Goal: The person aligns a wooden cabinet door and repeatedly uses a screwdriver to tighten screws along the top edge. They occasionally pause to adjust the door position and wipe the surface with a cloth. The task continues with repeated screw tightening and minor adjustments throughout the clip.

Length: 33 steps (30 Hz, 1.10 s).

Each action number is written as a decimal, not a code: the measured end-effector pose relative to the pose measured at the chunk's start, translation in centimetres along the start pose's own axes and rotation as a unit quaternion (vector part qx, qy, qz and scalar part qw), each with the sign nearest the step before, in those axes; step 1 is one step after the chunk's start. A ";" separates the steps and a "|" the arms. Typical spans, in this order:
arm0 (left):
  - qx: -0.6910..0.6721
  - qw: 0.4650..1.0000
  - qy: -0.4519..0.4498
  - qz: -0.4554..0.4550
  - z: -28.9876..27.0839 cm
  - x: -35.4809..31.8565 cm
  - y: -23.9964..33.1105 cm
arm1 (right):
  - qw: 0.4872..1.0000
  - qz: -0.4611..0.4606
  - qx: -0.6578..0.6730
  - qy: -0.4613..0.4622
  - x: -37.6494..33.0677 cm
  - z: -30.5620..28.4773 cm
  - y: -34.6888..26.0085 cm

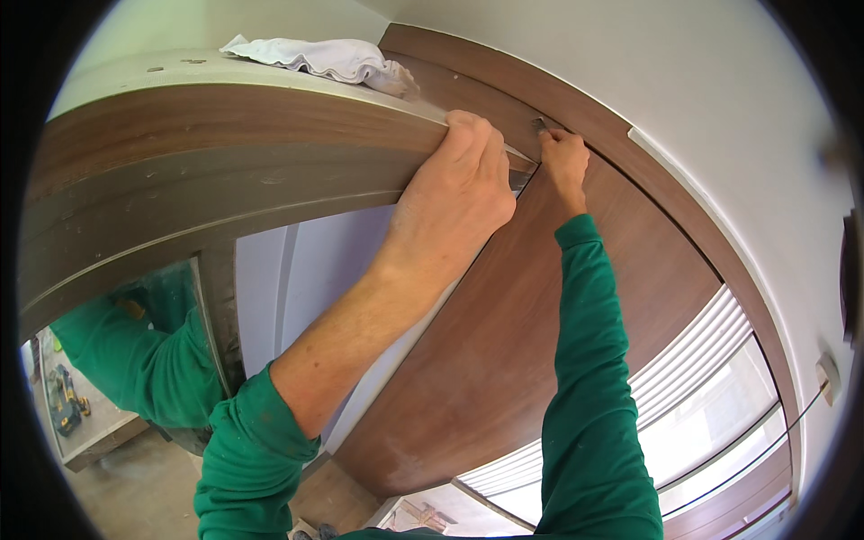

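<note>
Tool: a small dark metal tool [540,125], too small to tell its kind, sits at the seam where the brown wooden door [504,342] meets the door frame top [225,117].
Right hand: my right hand [565,162] reaches up, fingers pinched together on the tool, green sleeve along the door face.
Left hand: my left hand [459,193] is clamped over the frame's front edge, just left of the tool.
Cloth: a white rag [315,56] lies on top of the frame.
Wall: a white switch box [828,373] sits far right.
</note>
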<state>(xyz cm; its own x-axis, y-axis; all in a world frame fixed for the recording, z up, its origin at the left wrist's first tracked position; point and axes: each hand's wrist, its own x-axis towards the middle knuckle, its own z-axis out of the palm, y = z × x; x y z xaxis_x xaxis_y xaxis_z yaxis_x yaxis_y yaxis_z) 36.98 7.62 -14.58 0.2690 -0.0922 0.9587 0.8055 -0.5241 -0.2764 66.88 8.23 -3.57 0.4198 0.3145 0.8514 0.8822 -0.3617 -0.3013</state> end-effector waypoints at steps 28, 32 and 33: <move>-0.028 1.000 0.003 0.003 -0.2 0.1 0.0 | 0.997 0.059 -0.003 0.041 -1.1 1.1 -1.7; -0.027 0.999 -0.020 0.015 -0.6 0.1 -0.3 | 0.996 0.065 0.028 0.054 -1.7 2.1 -1.3; -0.028 0.999 -0.030 0.018 -0.7 0.1 -0.4 | 0.996 0.068 0.039 0.052 -1.9 2.2 -1.3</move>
<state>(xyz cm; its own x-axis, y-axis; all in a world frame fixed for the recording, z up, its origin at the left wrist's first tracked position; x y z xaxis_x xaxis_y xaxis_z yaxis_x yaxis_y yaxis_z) 36.34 7.18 -14.33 0.3304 -0.0622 0.9418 0.7638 -0.5686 -0.3055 65.39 10.03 -5.73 0.5160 0.1730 0.8389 0.8339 -0.3252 -0.4459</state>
